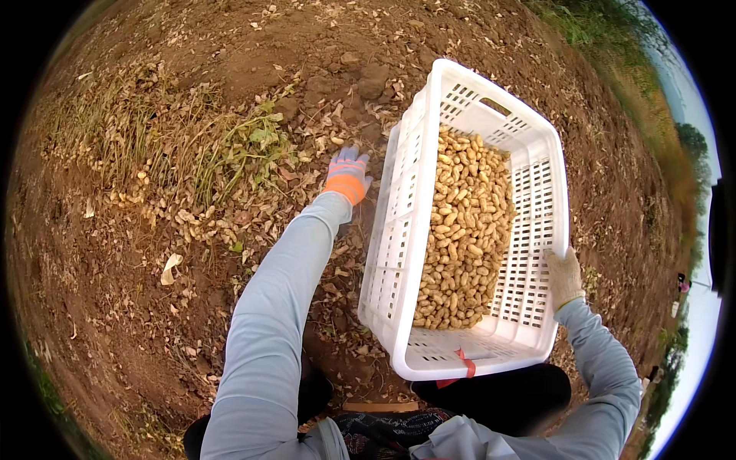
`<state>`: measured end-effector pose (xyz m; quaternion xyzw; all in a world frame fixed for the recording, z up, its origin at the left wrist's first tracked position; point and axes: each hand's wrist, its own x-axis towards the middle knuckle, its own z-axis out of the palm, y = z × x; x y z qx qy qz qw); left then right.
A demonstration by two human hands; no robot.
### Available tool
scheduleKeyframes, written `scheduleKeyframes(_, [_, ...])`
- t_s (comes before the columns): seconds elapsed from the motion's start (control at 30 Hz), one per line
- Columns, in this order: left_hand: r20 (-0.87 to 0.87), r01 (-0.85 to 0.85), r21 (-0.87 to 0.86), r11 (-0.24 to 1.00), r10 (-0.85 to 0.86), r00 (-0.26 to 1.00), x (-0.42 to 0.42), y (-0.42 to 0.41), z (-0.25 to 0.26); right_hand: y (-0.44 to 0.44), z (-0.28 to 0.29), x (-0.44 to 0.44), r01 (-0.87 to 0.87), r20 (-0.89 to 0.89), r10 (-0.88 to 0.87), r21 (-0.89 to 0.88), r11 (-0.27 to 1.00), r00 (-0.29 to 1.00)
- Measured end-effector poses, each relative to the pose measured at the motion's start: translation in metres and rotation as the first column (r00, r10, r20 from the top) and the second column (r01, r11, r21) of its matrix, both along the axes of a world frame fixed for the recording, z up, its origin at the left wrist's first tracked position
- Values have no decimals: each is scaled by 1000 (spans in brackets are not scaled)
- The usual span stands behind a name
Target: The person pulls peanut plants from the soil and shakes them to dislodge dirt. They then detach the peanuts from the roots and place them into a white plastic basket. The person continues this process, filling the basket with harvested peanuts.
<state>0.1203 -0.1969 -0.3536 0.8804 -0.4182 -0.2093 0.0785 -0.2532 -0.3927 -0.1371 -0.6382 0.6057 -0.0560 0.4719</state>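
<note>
My left hand [348, 172], in a lavender and orange glove, reaches low over the leaf-strewn soil with its fingers extended. Nothing shows in it, though its palm is hidden. A single peanut [337, 140] lies just beyond the fingertips. To the right stands a white plastic crate [397, 230] with slotted walls, tilted slightly in my view. Unshelled peanuts [466, 230] are heaped along its floor. My right hand [564, 277], in a pale knitted glove, grips the crate's right rim. A red strip [467, 364] is tied to the crate's near rim.
Pulled peanut plants [230, 144] lie in a pile on the left, with peanuts [207, 224] along their near edge. Clods [372, 80] and dry leaves cover the soil ahead. My dark-clad knee [500, 397] is close to the crate's near end. Green growth [592, 29] borders the field.
</note>
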Motion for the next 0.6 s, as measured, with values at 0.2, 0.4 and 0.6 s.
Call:
scheduleKeyframes(0.2, [7, -24, 130, 991, 24, 1000, 41, -42, -25, 5, 7, 17, 37, -33, -37, -3, 999, 999])
scheduleKeyframes(0.4, [24, 44, 218, 975, -51, 998, 23, -28, -30, 0, 3, 16, 21, -138, -28, -54, 998, 990])
scheduleKeyframes(0.6, [14, 388, 244, 889, -403, 915, -34, 89, -14, 1, 6, 17, 53, -132, -53, -4, 999, 990])
